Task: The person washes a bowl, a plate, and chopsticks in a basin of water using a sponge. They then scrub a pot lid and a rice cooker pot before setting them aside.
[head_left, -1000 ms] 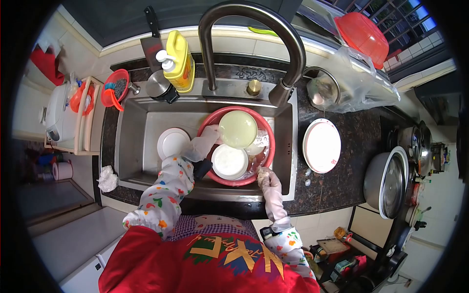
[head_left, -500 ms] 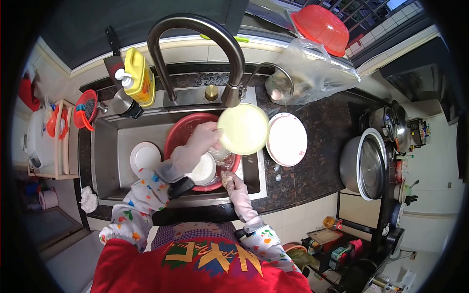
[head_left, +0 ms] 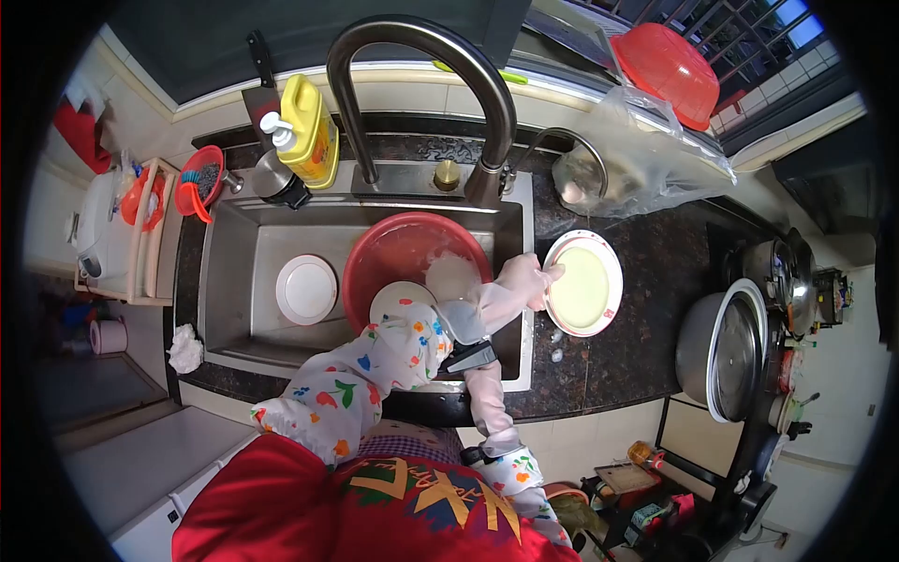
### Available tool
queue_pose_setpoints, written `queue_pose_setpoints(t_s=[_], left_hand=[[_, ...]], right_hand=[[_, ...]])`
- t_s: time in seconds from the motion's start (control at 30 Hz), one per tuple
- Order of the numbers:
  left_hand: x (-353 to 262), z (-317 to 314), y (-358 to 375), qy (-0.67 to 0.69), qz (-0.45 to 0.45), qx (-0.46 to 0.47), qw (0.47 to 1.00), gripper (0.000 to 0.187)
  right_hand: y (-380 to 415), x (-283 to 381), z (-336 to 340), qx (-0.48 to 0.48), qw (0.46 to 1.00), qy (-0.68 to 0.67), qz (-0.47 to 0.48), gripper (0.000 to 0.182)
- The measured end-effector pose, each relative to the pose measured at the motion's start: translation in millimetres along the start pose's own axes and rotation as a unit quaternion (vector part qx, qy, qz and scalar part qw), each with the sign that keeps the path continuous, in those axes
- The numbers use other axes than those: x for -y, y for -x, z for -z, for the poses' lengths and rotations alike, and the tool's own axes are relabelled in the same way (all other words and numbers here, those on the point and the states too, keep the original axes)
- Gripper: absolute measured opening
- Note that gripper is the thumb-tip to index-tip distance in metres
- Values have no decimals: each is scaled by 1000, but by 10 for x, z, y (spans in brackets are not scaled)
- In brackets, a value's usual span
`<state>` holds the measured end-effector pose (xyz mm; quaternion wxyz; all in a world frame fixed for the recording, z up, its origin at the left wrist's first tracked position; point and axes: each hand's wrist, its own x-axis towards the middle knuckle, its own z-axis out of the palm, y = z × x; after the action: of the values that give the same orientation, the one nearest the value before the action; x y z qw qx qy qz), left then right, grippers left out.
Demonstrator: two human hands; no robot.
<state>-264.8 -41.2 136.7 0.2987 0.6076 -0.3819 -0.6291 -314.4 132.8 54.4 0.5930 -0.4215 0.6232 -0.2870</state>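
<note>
My left hand [head_left: 520, 288], in a clear thin glove, reaches across the sink and grips the near edge of a pale yellow plate [head_left: 582, 288]. That plate overlaps a white plate with a red-marked rim [head_left: 613, 281] on the counter. Below the left wrist is my gloved right hand [head_left: 485, 379], its fingers hidden behind the left forearm. A red basin [head_left: 365, 253] in the sink holds water and a white dish [head_left: 398, 296], partly covered by the left sleeve. Another white plate [head_left: 306, 289] lies in the sink to the left of the basin.
The tall faucet [head_left: 421, 37] arches over the steel sink [head_left: 245, 314]. A yellow pump bottle [head_left: 312, 136] and a knife [head_left: 260, 84] stand behind it. To the right are a plastic bag [head_left: 646, 169] and a large metal pot [head_left: 702, 351]. A white crumpled cloth [head_left: 184, 349] lies at the left edge.
My left hand has carried the yellow plate right, from above the basin to over the white plate on the counter. My right hand's fingers are now behind the left arm. The view has shifted.
</note>
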Motion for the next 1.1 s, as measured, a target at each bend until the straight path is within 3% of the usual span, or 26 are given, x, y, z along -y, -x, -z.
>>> queue_pose_setpoints(t_s=[0.03, 0.1, 0.13, 0.17, 0.2, 0.23, 0.3, 0.37, 0.43, 0.53, 0.57, 0.63, 0.77, 0.8, 0.87, 0.9, 0.97, 1.0, 1.07, 1.1], left_hand=[[36, 33, -32, -1, 1, -3, 1000, 39], [223, 175, -118, 10, -13, -12, 1000, 40], [376, 359, -74, 72, -94, 8, 993, 40], [443, 500, -164, 41, -53, -21, 998, 37], [767, 765, -383, -76, -106, -41, 991, 31], [895, 913, -516, -138, -49, -117, 982, 25], [1138, 1327, -702, -345, -128, -112, 923, 20], [1410, 1474, -881, -360, -93, -99, 923, 20], [1456, 1527, -958, -456, 22, -24, 889, 27], [1655, 1525, -1102, -444, 98, 30, 890, 31], [1736, 1494, -1157, -443, 99, 31, 891, 31], [1772, 1422, -1195, -529, 124, 0, 840, 32], [1313, 1507, -920, -459, 132, 111, 871, 31], [1658, 1544, -1069, -459, 136, 113, 871, 31], [2586, 1655, -1491, -741, -49, 116, 660, 34], [2508, 1668, -1487, -740, -47, 117, 660, 34], [2252, 1716, -1498, -524, 99, -21, 846, 40], [2153, 1810, -1413, -524, 100, -22, 846, 40], [1884, 2026, -1153, -340, 62, 48, 937, 44], [1824, 2057, -1083, -340, 62, 47, 937, 44]], right_hand=[[25, 116, 18, 10, 1000, 17, -24, 41], [4, 88, 15, 14, 996, -88, 28, 32], [2, 155, 5, 9, 986, -166, -32, 28], [-17, 177, 6, 9, 985, -169, -35, 28], [-33, 185, 25, 24, 973, -222, -51, 28], [-49, 181, 59, 39, 959, -274, -66, 28], [-117, 48, 95, 51, 959, -272, -56, 28], [-194, -90, 87, 37, 969, -239, -52, 28], [-165, 39, 97, 48, 964, -251, -66, 28], [-173, 98, 104, 55, 960, -261, -84, 28], [-189, 86, 107, 53, 960, -259, -87, 28], [-231, 87, 112, 50, 962, -253, -85, 28], [-255, -69, 123, 42, 973, -214, -74, 30], [-265, -77, 123, 45, 973, -212, -73, 30], [-289, -37, 103, 50, 969, -229, -75, 29], [-302, -46, 102, 51, 969, -229, -77, 29], [-325, -75, 102, 72, 960, -254, -89, 29], [-317, -24, 89, 68, 962, -249, -92, 29], [-313, -26, 81, 66, 965, -238, -93, 28], [-313, -30, 77, 64, 967, -227, -94, 28]])
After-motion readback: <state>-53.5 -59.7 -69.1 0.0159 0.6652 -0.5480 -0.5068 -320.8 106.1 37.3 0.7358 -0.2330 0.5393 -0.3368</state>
